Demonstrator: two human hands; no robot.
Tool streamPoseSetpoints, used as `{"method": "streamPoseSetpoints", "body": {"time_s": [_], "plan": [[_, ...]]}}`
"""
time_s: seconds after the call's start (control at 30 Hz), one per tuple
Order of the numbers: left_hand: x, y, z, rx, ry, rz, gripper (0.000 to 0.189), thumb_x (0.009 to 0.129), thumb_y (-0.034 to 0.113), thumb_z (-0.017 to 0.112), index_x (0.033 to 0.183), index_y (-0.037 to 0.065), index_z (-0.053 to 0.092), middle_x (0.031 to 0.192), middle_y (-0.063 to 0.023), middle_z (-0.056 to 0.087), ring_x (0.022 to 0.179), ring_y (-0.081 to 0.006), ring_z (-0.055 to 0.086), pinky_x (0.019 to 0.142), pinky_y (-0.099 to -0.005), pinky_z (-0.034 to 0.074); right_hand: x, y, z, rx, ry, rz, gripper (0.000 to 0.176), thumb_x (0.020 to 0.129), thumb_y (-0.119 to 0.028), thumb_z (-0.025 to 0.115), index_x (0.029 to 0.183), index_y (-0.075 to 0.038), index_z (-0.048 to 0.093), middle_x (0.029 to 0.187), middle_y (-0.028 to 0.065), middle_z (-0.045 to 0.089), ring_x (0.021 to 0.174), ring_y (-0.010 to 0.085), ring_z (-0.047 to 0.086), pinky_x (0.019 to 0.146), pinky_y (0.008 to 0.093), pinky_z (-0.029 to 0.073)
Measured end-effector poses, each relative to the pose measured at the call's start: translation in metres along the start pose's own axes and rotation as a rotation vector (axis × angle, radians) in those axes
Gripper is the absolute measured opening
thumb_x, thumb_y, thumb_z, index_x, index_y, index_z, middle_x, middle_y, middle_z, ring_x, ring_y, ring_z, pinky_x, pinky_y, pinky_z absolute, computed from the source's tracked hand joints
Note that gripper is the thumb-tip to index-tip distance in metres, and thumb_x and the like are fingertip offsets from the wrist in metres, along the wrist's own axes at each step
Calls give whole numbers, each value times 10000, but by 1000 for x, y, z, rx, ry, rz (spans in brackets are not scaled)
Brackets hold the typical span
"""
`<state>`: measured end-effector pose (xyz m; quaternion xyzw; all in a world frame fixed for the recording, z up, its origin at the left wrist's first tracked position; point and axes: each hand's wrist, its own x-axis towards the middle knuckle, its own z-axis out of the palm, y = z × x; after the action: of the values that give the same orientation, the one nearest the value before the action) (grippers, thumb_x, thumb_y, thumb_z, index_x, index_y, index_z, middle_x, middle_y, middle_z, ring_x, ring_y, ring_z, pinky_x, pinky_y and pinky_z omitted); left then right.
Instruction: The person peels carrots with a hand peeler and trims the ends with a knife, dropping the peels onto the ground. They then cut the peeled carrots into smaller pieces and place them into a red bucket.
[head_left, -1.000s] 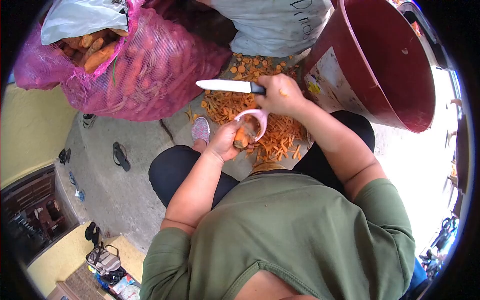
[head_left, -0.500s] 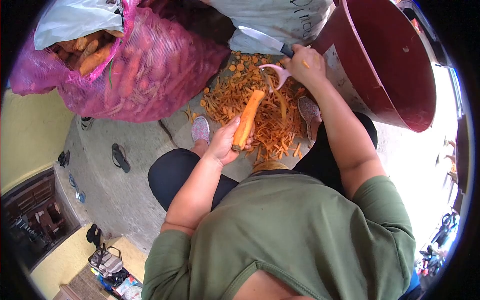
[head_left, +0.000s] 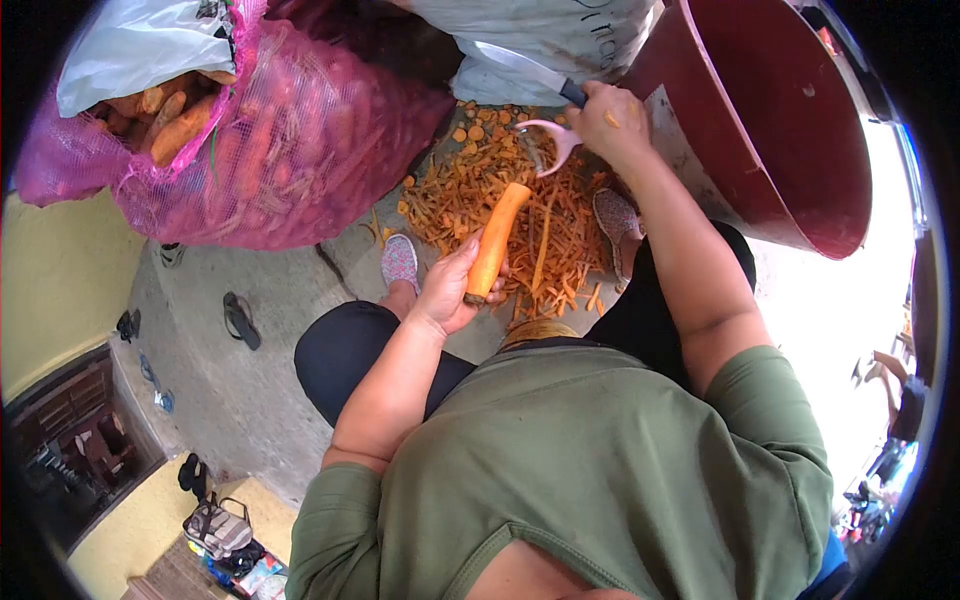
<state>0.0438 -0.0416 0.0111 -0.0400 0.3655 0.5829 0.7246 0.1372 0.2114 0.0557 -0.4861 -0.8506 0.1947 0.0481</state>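
Note:
My left hand (head_left: 452, 287) is closed round the lower part of a carrot (head_left: 497, 240), whose orange surface looks peeled and whose dark end points toward me. Up and to the right, my right hand (head_left: 615, 122) grips a pink Y-shaped peeler (head_left: 556, 143) together with a knife (head_left: 527, 68) by its black handle. The knife's blade points left, and the peeler's head sits above the peelings, apart from the carrot. Below both hands, a heap of carrot peelings (head_left: 560, 255) and round cut ends covers the floor between my feet.
A pink mesh sack (head_left: 300, 150) full of carrots stands at the left, its mouth showing several carrots (head_left: 185, 130). A large dark-red tub (head_left: 700, 110) leans at the right. Behind is a white sack (head_left: 540, 30). A flip-flop (head_left: 240, 320) lies on the concrete floor.
The peeler has shifted slightly up and away from the carrot. A long peeling that hung near it now lies on the heap. The carrot's surface looks smoother, and both hands keep their hold.

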Motion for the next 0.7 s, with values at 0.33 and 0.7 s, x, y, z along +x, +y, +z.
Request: {"method": "streamPoseSetpoints", "body": {"time_s": [0.33,0.7], "plan": [[2,2,5,152,73,98,334,903,326,342,1118,86,430,801,-80,516,636,-150,472,530,-250,388,-12,-2,28,-136,-195,-176,252,635,-258,634,802,-74,590,679,149,590,686,298,594,629,384,475],[10,-2,13,13,245,75,304,882,314,415,1017,49,476,831,-74,540,704,-165,547,600,-298,472,-75,-37,32,125,-227,-493,157,607,-232,593,679,-95,567,601,155,568,602,328,580,577,417,466]]}}
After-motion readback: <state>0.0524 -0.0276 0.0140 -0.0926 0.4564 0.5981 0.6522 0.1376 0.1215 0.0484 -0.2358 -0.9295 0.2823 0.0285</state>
